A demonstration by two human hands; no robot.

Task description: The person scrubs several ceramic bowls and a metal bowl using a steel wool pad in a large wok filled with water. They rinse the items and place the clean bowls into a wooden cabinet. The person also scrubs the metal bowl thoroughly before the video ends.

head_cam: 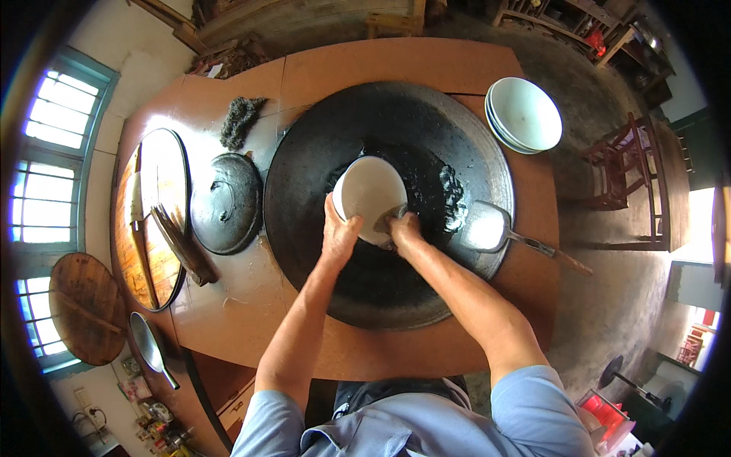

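Note:
A large dark wok is set into the tiled stove top, with some water in its bottom. Over its middle, my left hand grips a white bowl by its left side, the bowl tilted with its inside facing up. At the bowl's lower right rim, my right hand presses a dark grey scrubbing pad or cloth against the inside; its exact kind is hard to tell. A metal spatula with a wooden handle lies across the wok's right rim.
Stacked white bowls stand at the back right of the stove top. Left of the wok are a dark scouring clump, a round metal lid and a wooden lid with a brush-like bundle. A metal ladle lies lower left.

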